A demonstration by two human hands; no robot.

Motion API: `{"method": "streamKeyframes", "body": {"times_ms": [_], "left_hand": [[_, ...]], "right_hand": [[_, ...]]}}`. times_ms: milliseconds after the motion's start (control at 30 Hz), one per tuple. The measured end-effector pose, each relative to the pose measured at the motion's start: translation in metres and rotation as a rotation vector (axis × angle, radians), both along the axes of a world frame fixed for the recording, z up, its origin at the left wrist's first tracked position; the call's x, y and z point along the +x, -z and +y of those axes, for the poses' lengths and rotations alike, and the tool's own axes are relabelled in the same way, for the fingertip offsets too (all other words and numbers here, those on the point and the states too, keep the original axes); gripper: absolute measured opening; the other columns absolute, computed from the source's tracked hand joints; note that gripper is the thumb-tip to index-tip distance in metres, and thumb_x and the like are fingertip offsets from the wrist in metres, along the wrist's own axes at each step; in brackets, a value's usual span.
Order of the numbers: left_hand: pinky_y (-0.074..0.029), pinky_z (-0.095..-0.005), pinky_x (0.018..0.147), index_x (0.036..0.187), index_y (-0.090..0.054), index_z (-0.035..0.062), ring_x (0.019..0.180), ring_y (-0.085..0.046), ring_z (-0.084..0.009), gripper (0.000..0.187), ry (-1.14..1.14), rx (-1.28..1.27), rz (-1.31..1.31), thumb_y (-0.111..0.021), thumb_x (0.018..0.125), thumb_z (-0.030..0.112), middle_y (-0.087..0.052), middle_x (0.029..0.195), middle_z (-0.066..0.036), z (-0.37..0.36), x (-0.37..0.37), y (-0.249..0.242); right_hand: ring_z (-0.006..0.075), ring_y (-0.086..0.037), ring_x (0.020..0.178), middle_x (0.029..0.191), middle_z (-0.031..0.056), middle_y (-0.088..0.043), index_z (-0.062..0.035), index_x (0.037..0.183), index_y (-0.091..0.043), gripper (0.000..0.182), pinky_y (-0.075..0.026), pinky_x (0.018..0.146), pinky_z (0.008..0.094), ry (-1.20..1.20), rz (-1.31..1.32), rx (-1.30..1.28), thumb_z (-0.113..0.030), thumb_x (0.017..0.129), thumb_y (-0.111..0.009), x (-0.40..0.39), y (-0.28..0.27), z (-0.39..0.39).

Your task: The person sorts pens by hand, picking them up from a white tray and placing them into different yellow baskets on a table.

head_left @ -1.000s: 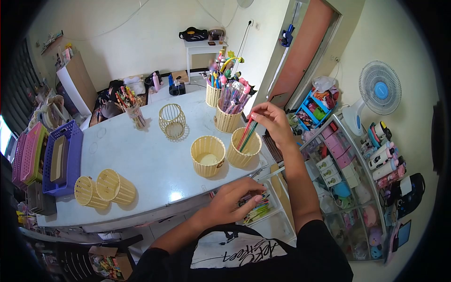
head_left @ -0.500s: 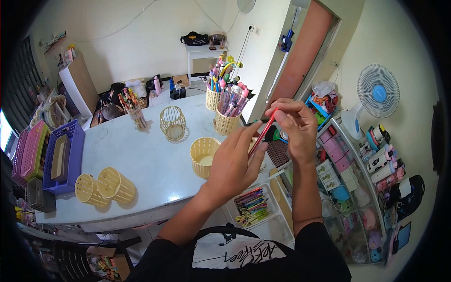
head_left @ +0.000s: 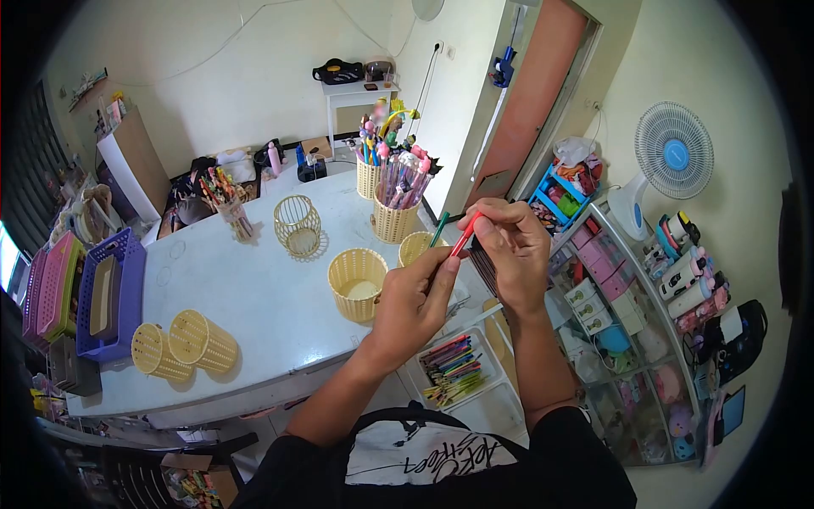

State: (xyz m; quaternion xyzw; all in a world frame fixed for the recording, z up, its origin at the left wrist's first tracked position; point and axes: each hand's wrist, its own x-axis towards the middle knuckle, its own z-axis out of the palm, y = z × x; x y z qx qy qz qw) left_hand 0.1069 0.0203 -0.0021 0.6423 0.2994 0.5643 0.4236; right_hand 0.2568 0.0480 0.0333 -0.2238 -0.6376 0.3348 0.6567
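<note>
A slim red pen (head_left: 465,237) is held slanting between my two hands above the table's right end. My left hand (head_left: 414,297) is closed round its lower part, thumb and forefinger pressed on the barrel. At the upper end, the fingertips of my right hand (head_left: 515,250) pinch the red tip. Just beyond my left hand a green pen-like stick (head_left: 439,229) points up, overlapping a cream woven basket (head_left: 413,248) partly hidden by that hand. Beside it stands another cream basket (head_left: 357,293).
Pen-filled baskets (head_left: 395,222) stand at the table's far right. A wire-like basket (head_left: 298,227) and two tipped baskets (head_left: 202,341) lie leftward, near a purple crate (head_left: 110,297). Below my hands, a white tray (head_left: 485,392) holds several pens. A glass cabinet (head_left: 623,339) stands right.
Both hands have drawn closer together along the red pen, so less of it shows. The view has shifted slightly, and the basket and green stick behind my left hand show more.
</note>
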Motion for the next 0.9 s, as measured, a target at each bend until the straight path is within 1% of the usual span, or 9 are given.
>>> {"method": "streamKeyframes", "body": {"times_ms": [67,167,300,367,467,533,667,833,900], "left_hand": [[-0.037,-0.0288,0.048,0.105,-0.064,-0.0039,0.049,-0.045,-0.0096,0.018,-0.126,0.111,0.032,-0.058,0.096,0.01,-0.051,0.057,-0.009,0.002,0.0,0.0],[-0.039,-0.0296,0.048,0.104,-0.065,-0.0046,0.049,-0.049,-0.012,0.017,-0.148,0.102,0.096,-0.062,0.093,0.009,-0.056,0.06,-0.013,-0.001,-0.005,-0.01],[-0.04,-0.03,0.049,0.103,-0.066,-0.0041,0.049,-0.052,-0.0126,0.017,-0.166,0.116,0.125,-0.063,0.092,0.01,-0.059,0.062,-0.014,0.002,-0.007,-0.007],[-0.04,-0.023,0.05,0.104,-0.067,-0.003,0.056,-0.05,-0.004,0.017,-0.144,0.088,0.126,-0.063,0.094,0.009,-0.059,0.062,-0.003,0.002,-0.009,-0.007],[-0.04,-0.0248,0.049,0.103,-0.068,-0.0028,0.054,-0.051,-0.0051,0.016,-0.185,0.15,0.188,-0.064,0.092,0.008,-0.059,0.061,-0.005,0.004,-0.013,-0.006],[-0.04,-0.0253,0.048,0.103,-0.068,-0.0027,0.053,-0.051,-0.0056,0.016,-0.225,0.212,0.209,-0.064,0.092,0.008,-0.058,0.061,-0.006,0.004,-0.014,-0.004],[-0.039,-0.0262,0.047,0.103,-0.068,-0.0022,0.051,-0.05,-0.0066,0.015,-0.312,0.34,0.267,-0.065,0.09,0.007,-0.058,0.061,-0.008,0.001,-0.013,-0.007],[-0.039,-0.0262,0.047,0.102,-0.068,-0.0012,0.049,-0.05,-0.0079,0.015,-0.273,0.263,0.211,-0.066,0.09,0.007,-0.059,0.062,-0.009,0.002,-0.012,-0.003],[-0.039,-0.0262,0.047,0.102,-0.068,-0.001,0.049,-0.049,-0.0083,0.015,-0.259,0.235,0.193,-0.067,0.089,0.007,-0.06,0.062,-0.01,0.002,-0.012,-0.002]], "right_hand": [[0.0186,-0.066,0.092,0.102,0.0134,-0.063,0.001,0.101,-0.059,0.01,-0.054,0.083,0.0322,-0.004,-0.004,0.029,0.002,0.091,-0.061,0.001,0.001,0.001],[0.0181,-0.065,0.09,0.101,0.0139,-0.064,-0.0002,0.101,-0.061,0.011,-0.052,0.081,0.0307,0.02,0.01,0.056,0.003,0.09,-0.062,-0.001,0.001,0.002],[0.0169,-0.066,0.09,0.098,0.0111,-0.065,0.0015,0.103,-0.061,0.016,-0.053,0.081,0.0293,0.022,0.024,-0.023,0.001,0.088,-0.066,-0.001,0.002,0.004],[0.0165,-0.066,0.09,0.097,0.0095,-0.065,0.0027,0.103,-0.062,0.017,-0.053,0.081,0.0283,0.016,0.028,-0.083,0.001,0.087,-0.069,-0.003,-0.003,0.002],[0.0134,-0.064,0.087,0.092,0.0074,-0.066,0.0021,0.1,-0.064,0.017,-0.051,0.081,0.0271,-0.013,0.019,-0.24,-0.001,0.085,-0.071,-0.002,-0.009,0.0],[0.0118,-0.062,0.085,0.091,0.0072,-0.066,0.0018,0.1,-0.066,0.017,-0.049,0.082,0.0268,0.01,-0.041,-0.127,-0.002,0.084,-0.073,0.005,0.0,0.007],[0.0104,-0.06,0.084,0.091,0.0073,-0.066,0.0024,0.099,-0.066,0.018,-0.047,0.081,0.0258,0.007,-0.033,-0.1,-0.003,0.084,-0.074,0.007,0.006,0.011],[0.0075,-0.058,0.081,0.086,0.004,-0.064,-0.0001,0.088,-0.064,0.01,-0.047,0.077,0.0243,0.066,-0.041,-0.256,-0.006,0.087,-0.071,-0.003,-0.016,-0.007],[0.0069,-0.058,0.08,0.085,0.0033,-0.064,-0.0001,0.089,-0.064,0.009,-0.047,0.076,0.0238,0.055,-0.072,-0.208,-0.007,0.089,-0.07,0.003,-0.005,0.0]]}}
